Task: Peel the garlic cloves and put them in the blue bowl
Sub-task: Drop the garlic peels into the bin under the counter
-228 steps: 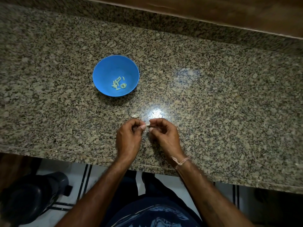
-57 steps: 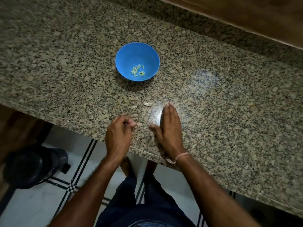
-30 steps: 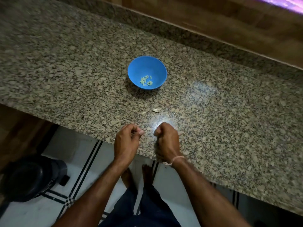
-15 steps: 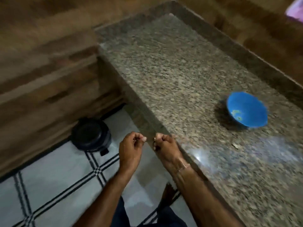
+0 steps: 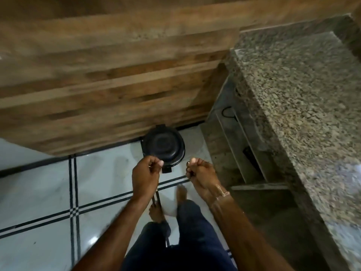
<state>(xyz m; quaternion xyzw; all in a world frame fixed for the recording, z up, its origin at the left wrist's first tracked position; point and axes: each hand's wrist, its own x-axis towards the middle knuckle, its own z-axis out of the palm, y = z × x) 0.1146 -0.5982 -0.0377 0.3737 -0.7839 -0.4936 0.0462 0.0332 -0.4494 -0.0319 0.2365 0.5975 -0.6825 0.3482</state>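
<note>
A round black lidded bin (image 5: pixel 163 147) stands on the floor near the middle of the view, against the foot of a wood-panelled wall (image 5: pixel 109 75) that fills 10 to 12 o'clock. The floor (image 5: pixel 39 192), at 7 to 9 o'clock, is pale glossy tile crossed by paired black lines. At 3 o'clock runs a speckled granite worktop (image 5: pixel 302 94), with grey shelves (image 5: pixel 240 153) beneath it

Free passage on the left over tiled floor (image 5: pixel 39 192). Ahead blocked low by black bin (image 5: pixel 163 146) standing at wooden wall (image 5: pixel 97 75). On the right blocked by granite counter (image 5: pixel 302 94).
</note>
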